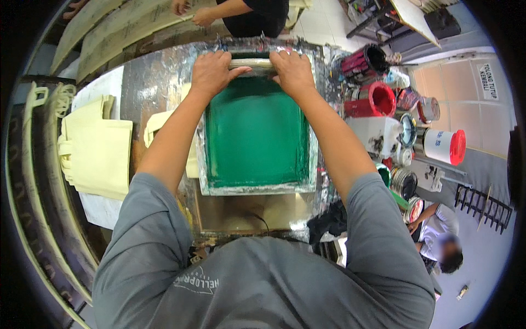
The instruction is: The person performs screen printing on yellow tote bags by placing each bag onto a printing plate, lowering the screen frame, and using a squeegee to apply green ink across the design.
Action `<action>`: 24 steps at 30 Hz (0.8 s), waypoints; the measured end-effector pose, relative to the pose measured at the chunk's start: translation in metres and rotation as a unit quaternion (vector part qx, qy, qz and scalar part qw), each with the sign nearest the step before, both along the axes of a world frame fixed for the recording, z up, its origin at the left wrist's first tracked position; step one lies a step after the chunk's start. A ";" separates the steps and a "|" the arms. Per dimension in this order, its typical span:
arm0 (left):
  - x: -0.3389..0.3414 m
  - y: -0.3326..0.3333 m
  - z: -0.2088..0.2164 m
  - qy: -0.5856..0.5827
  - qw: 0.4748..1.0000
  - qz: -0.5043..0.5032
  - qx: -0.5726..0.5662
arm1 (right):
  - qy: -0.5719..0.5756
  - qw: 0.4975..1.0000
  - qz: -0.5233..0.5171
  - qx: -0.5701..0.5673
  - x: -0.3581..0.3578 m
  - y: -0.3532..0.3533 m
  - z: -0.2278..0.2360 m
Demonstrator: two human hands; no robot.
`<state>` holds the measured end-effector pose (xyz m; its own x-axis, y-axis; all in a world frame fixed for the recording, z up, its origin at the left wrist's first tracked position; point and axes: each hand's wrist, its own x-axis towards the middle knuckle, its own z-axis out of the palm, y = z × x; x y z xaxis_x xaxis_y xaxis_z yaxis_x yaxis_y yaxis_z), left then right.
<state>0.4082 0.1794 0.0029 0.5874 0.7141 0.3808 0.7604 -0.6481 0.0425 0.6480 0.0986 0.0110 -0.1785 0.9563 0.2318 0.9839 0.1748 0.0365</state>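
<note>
Both arms reach forward over a silkscreen frame (257, 190) whose mesh is coated in green ink (257, 137). At the frame's far end lies a squeegee (251, 63) with a pale bar-like handle. My left hand (213, 72) is closed round its left end, thumb along the near side. Round the right end my right hand (293, 71) is closed in the same way. The squeegee's blade is hidden or too dark to make out. Beneath the frame's left side, part of a cream cloth bag (158, 125) sticks out.
Cream cloth bags (98, 151) lie stacked at the left. Ink tubs, among them a red one (375, 100), crowd the right side. A black cloth (329, 222) lies near the front right. Another person's hands (204, 16) show at the far side; a seated person (438, 230) is at right.
</note>
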 end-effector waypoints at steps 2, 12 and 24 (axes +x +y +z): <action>-0.008 -0.024 -0.011 -0.010 1.000 -0.010 0.017 | 0.008 0.999 -0.005 -0.031 -0.007 -0.024 -0.003; -0.023 -0.066 -0.011 -0.050 0.996 -0.022 0.074 | 0.010 1.000 -0.012 -0.008 -0.027 -0.069 -0.002; -0.037 -0.118 -0.014 -0.056 0.998 -0.011 0.039 | -0.001 0.999 -0.019 -0.040 -0.039 -0.114 -0.002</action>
<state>0.3712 0.0611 -0.0114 0.5532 0.6668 0.4993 0.7390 -0.6694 0.0752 0.6089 -0.0154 0.0088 -0.1429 0.9778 0.1533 0.9897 0.1406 0.0258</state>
